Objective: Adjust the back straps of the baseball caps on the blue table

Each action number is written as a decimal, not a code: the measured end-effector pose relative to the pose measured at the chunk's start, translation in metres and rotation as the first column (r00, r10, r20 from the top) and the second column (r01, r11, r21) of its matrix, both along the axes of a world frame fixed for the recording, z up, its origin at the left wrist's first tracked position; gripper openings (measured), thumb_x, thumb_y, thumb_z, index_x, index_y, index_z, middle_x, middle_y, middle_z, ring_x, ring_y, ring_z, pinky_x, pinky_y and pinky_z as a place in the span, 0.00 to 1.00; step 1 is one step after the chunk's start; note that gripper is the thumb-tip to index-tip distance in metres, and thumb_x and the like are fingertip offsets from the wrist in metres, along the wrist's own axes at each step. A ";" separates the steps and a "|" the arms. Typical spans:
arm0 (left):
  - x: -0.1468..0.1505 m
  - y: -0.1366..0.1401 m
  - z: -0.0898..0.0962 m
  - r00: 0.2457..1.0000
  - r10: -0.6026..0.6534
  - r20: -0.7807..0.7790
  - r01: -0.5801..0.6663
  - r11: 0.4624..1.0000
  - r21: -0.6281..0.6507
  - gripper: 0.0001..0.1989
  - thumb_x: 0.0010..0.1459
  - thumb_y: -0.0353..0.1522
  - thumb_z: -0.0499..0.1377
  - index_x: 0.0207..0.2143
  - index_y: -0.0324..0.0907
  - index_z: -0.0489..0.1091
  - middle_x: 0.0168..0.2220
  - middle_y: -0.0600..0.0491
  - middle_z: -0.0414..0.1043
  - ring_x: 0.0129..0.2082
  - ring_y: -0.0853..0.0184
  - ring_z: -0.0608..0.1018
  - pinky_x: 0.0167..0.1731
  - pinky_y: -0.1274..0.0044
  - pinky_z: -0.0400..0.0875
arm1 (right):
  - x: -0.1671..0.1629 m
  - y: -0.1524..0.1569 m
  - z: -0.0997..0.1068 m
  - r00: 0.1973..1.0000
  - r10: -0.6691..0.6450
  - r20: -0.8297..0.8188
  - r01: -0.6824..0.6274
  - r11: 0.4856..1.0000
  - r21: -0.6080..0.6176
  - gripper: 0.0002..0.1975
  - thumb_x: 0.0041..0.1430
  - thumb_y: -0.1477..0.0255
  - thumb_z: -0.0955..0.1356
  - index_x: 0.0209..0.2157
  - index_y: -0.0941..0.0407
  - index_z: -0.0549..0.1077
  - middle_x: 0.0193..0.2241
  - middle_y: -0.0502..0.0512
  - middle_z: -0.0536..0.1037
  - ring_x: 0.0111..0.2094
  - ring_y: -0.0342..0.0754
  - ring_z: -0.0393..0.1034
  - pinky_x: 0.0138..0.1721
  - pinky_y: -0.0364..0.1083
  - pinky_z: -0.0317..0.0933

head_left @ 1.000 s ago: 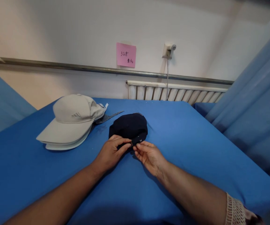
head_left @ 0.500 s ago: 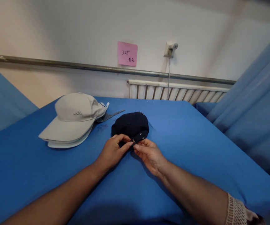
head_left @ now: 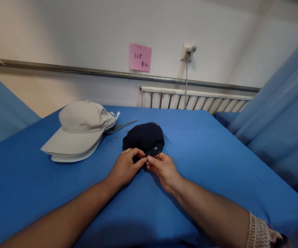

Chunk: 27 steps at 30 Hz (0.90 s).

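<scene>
A dark navy cap [head_left: 145, 136] rests on the blue-covered table, its rounded crown upward and a small white mark on the band facing me. My left hand [head_left: 128, 163] pinches the cap's near edge, thumb and forefinger closed. Right beside it, my right hand [head_left: 164, 170] is closed on the same edge, with its thumb tip almost against the left thumb. The small part of the strap between the fingertips is mostly hidden. To the left lies a stack of light grey caps [head_left: 80, 119] with brims pointing toward me.
The blue cloth [head_left: 203, 155] covers the table. A dark grey strap [head_left: 124, 126] sticks out behind the stacked caps. Beyond the table are a white radiator [head_left: 174, 100], a metal rail [head_left: 99, 73], a pink note [head_left: 140, 57] and a socket with a plug [head_left: 188, 53]. Blue curtains [head_left: 280, 113] hang on both sides.
My right fingers have shifted slightly left and closer to my left fingertips at the cap's edge. The cap stays in place, and the view has tilted a little.
</scene>
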<state>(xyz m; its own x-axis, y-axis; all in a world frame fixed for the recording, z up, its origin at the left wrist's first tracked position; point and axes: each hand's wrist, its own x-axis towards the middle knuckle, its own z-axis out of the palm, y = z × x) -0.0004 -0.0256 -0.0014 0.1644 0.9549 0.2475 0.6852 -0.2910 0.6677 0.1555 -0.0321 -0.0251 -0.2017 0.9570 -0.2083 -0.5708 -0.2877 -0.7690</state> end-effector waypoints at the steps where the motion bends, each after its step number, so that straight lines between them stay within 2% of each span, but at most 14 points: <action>1: 0.000 0.000 0.001 1.000 0.003 -0.002 -0.003 1.000 -0.002 0.10 0.56 0.40 0.60 0.32 0.44 0.74 0.32 0.53 0.77 0.35 0.63 0.77 0.40 0.69 0.70 | 0.000 0.000 0.000 1.000 -0.004 0.002 0.004 1.000 -0.006 0.19 0.37 0.64 0.80 0.27 0.59 0.74 0.25 0.50 0.75 0.27 0.41 0.67 0.34 0.44 0.62; 7: 0.004 -0.002 0.005 1.000 0.015 0.001 -0.015 0.999 0.031 0.10 0.55 0.41 0.60 0.30 0.44 0.73 0.31 0.53 0.77 0.33 0.62 0.78 0.39 0.69 0.71 | 0.000 0.001 0.002 1.000 -0.009 0.005 0.009 1.000 -0.003 0.18 0.38 0.64 0.80 0.27 0.58 0.75 0.26 0.49 0.75 0.27 0.40 0.68 0.34 0.44 0.63; 14: 0.007 -0.004 0.004 0.981 0.060 0.187 -0.056 0.998 -0.023 0.10 0.54 0.37 0.62 0.36 0.43 0.70 0.34 0.53 0.77 0.36 0.63 0.80 0.37 0.72 0.74 | 0.000 0.000 0.000 0.999 0.018 -0.031 -0.018 1.000 0.000 0.17 0.38 0.67 0.80 0.27 0.59 0.75 0.26 0.49 0.76 0.27 0.40 0.68 0.33 0.43 0.63; 19: 0.007 -0.003 0.006 0.975 0.088 0.202 -0.086 0.996 -0.022 0.09 0.53 0.38 0.61 0.35 0.43 0.69 0.33 0.53 0.76 0.34 0.64 0.78 0.37 0.72 0.73 | 0.003 0.001 -0.001 0.995 0.013 -0.096 -0.018 0.999 -0.050 0.16 0.38 0.70 0.80 0.28 0.58 0.75 0.27 0.49 0.76 0.28 0.40 0.68 0.33 0.42 0.63; 22: 0.005 -0.004 0.008 0.992 0.058 0.114 -0.061 0.998 0.027 0.08 0.54 0.38 0.60 0.34 0.43 0.70 0.32 0.53 0.76 0.33 0.64 0.78 0.37 0.71 0.72 | 0.004 0.003 -0.001 0.997 -0.023 -0.072 0.020 0.999 -0.042 0.16 0.37 0.71 0.80 0.28 0.58 0.74 0.26 0.48 0.76 0.27 0.40 0.68 0.32 0.43 0.62; 25: 0.001 -0.006 0.010 0.995 0.044 -0.089 -0.027 0.982 0.187 0.07 0.56 0.37 0.59 0.33 0.44 0.72 0.33 0.52 0.76 0.37 0.61 0.77 0.44 0.66 0.68 | 0.003 0.003 0.000 0.999 -0.044 -0.022 0.043 0.999 -0.023 0.15 0.38 0.70 0.80 0.27 0.57 0.74 0.25 0.49 0.76 0.27 0.41 0.68 0.32 0.44 0.62; 27: -0.001 -0.007 0.011 0.984 0.053 -0.171 -0.002 0.958 0.286 0.07 0.57 0.37 0.59 0.35 0.45 0.73 0.36 0.51 0.77 0.41 0.59 0.76 0.48 0.64 0.66 | 0.002 0.003 0.000 0.999 -0.035 -0.003 0.035 0.999 -0.010 0.15 0.38 0.69 0.80 0.27 0.58 0.74 0.25 0.50 0.76 0.27 0.42 0.69 0.32 0.44 0.62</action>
<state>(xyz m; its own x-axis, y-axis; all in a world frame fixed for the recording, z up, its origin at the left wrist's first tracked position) -0.0010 -0.0324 0.0099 0.2039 0.8542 0.4783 0.7943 -0.4299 0.4293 0.1570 -0.0292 -0.0246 -0.1690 0.9614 -0.2172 -0.5829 -0.2752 -0.7645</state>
